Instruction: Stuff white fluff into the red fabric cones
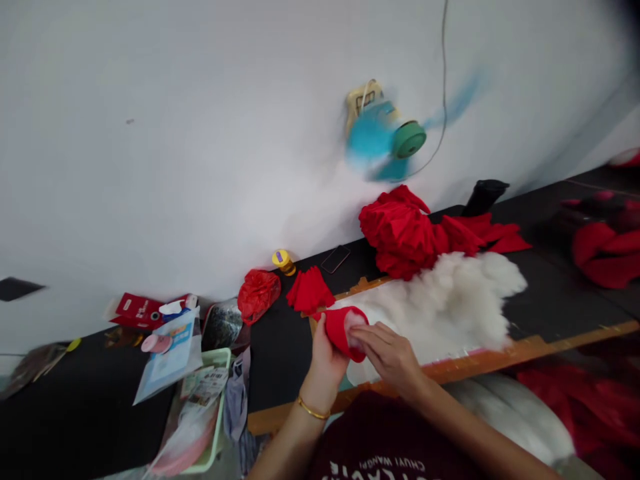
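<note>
A red fabric pouch point(338, 328) is gripped from its left side by my left hand point(326, 353), which wears a gold bracelet at the wrist. The pouch's mouth faces right, and white stuffing shows inside it. My right hand point(387, 353) has its fingertips at that mouth, pressed together on a tuft of white stuffing point(354, 321). Right behind the hands lies a large heap of white stuffing point(457, 300) on the table. A small fan of red fabric pieces point(311, 290) sits just beyond the pouch.
At the back is a big pile of red fabric pieces point(410, 230), below a spinning blue wall fan point(385, 140). A phone point(335, 259), a yellow-lidded jar point(285, 262) and a red plastic bag point(259, 295) line the wall side. A green basket point(223, 393) stands left.
</note>
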`<state>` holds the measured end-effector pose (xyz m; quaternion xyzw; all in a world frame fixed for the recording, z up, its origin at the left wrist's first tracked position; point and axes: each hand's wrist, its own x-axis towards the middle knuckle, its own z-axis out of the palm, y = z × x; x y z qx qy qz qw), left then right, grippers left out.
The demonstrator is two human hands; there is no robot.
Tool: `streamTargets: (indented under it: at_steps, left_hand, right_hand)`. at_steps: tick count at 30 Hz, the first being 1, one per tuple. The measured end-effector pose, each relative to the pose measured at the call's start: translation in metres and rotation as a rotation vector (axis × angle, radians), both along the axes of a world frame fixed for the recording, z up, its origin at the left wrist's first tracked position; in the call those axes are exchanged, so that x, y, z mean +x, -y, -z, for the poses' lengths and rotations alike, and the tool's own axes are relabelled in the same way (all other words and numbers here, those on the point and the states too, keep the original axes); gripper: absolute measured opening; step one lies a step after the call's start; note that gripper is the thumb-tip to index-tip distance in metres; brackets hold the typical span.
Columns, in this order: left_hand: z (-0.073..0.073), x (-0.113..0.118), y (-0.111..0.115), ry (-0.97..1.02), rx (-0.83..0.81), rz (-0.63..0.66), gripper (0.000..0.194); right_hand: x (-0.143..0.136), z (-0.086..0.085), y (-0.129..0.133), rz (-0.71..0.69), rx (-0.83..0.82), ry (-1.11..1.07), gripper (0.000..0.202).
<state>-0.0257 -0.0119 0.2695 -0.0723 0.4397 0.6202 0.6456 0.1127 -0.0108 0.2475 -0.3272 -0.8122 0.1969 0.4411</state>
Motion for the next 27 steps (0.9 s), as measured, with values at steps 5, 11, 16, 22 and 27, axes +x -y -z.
streamTargets:
  at_steps: [5,11,16,22,27]
  left_hand:
    - [0.003,0.011,0.008,-0.144,0.139,0.142,0.036]
    - [0.008,0.016,0.015,-0.196,0.100,0.070,0.024]
    - [-0.001,0.021,0.021,-0.159,0.107,0.031,0.032]
    - [-0.010,0.026,0.025,-0.392,0.237,0.013,0.042]
    - [-0.015,0.035,0.030,-0.486,0.167,0.090,0.037]
  right_hand:
    - [-0.012,0.003,-0.002,0.081,0.009,0.210,0.024]
    - [-0.013,0.011,0.004,0.093,-0.114,0.282,0.026]
    - [-0.010,0.011,0.000,-0.015,-0.429,0.082,0.026]
    - [-0.001,0.004,0.006,-0.297,-0.839,-0.294,0.013]
    - [-0.004,0.015,0.020,-0.472,-1.355,-0.621,0.031]
